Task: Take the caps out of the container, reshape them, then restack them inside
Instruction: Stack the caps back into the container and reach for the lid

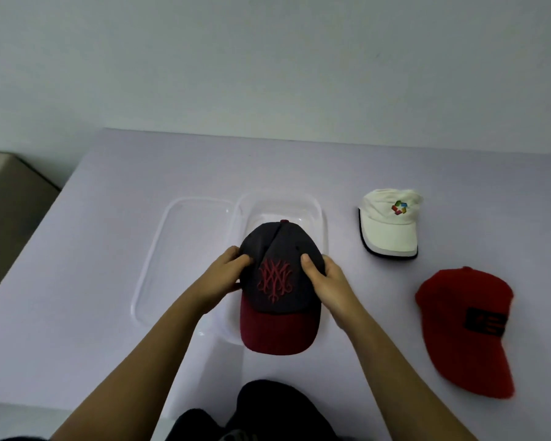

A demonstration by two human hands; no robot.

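While I hold the dark cap (279,281) just over the clear container (323,218), my left grip (223,275) and right grip (328,281) curl around its sides. The white cap (388,224) and red cap (465,326) lie out on the table (93,329), so I think no cap is stacked back inside yet.

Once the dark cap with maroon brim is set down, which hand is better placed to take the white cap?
Likely the right hand: the white fabric cap lies on the table to its side; the left hand would have to cross the clear plastic container.
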